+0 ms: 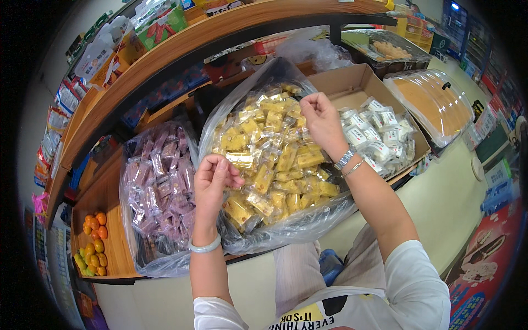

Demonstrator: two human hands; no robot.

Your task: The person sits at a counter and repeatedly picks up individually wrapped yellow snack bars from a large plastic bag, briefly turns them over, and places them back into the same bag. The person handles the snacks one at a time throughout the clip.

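My left hand [214,179] hovers over the left edge of a heap of yellow snack bars in clear wrappers [264,177]. Its fingers are loosely curled, and nothing shows between them. Across the heap, my right hand [321,119] is at the upper right with thumb and fingertips drawn together. Whether it pinches a wrapper or the bag's edge cannot be made out. A clear plastic bag [284,235] lines the container around the bars, its far side standing up in a peak.
Purple wrapped bars [165,177] fill a bag at left, beside persimmons [95,227] and green-yellow fruit [88,262]. At right are a cardboard box [346,84] of white packets [379,132] and a clear domed cover [433,103]. A wooden shelf [165,53] arches overhead.
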